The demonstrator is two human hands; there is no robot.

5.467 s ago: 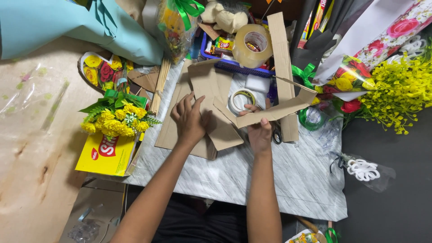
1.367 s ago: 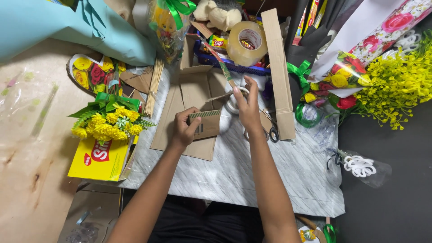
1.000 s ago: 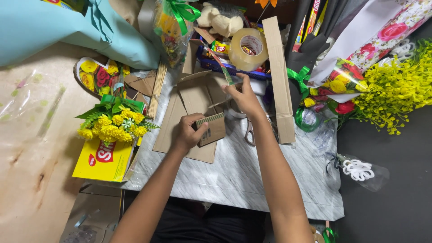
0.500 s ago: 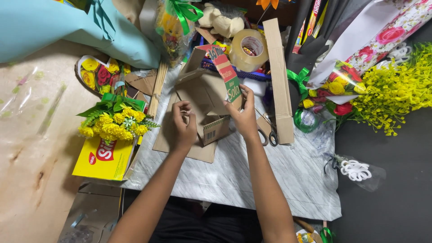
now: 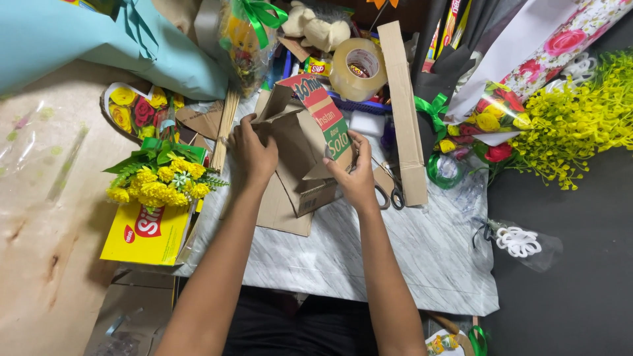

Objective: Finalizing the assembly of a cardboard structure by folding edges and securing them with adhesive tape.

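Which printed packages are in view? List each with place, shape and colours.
Cardboard box: between left hand and right hand, opened brown carton, red-green printed flap.
Yellow box: table's left edge under yellow flowers, flat, red logo.
Small packet: beside tape roll, yellow-red.

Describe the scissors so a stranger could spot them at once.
Start at the grey marbled table, then find the long cardboard strip standing along its right side. The scissors lie at its foot beside the right hand, the only black-handled metal tool there.
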